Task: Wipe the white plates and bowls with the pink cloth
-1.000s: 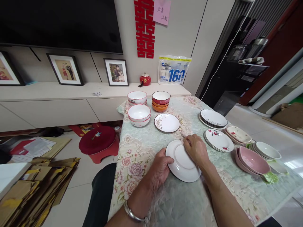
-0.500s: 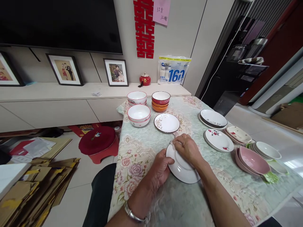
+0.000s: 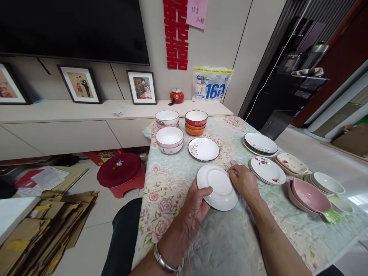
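Note:
A white plate (image 3: 219, 183) is held over the table with its underside and foot ring facing up. My left hand (image 3: 198, 201) grips its left edge, thumb on top and fingers beneath. At the plate's upper right rim, my right hand (image 3: 244, 180) is closed on a pale cloth (image 3: 232, 163), most of which the fingers hide. Just beyond lies a flower-patterned plate (image 3: 203, 149) with a dark rim, face up on the table.
White bowls (image 3: 169, 140) and red and orange bowls (image 3: 196, 123) stand stacked at the back. On the right are dark-rimmed plates (image 3: 261, 143), red-flowered plates (image 3: 267, 170), square dishes (image 3: 291, 163), pink bowls (image 3: 310, 194) and small white bowls (image 3: 329, 183). A red stool (image 3: 120, 172) stands left of the flowered tablecloth (image 3: 169, 191).
My right hand has moved from across the plate's underside to its right rim, uncovering the foot ring. The plate has shifted slightly up and left, still in my left hand.

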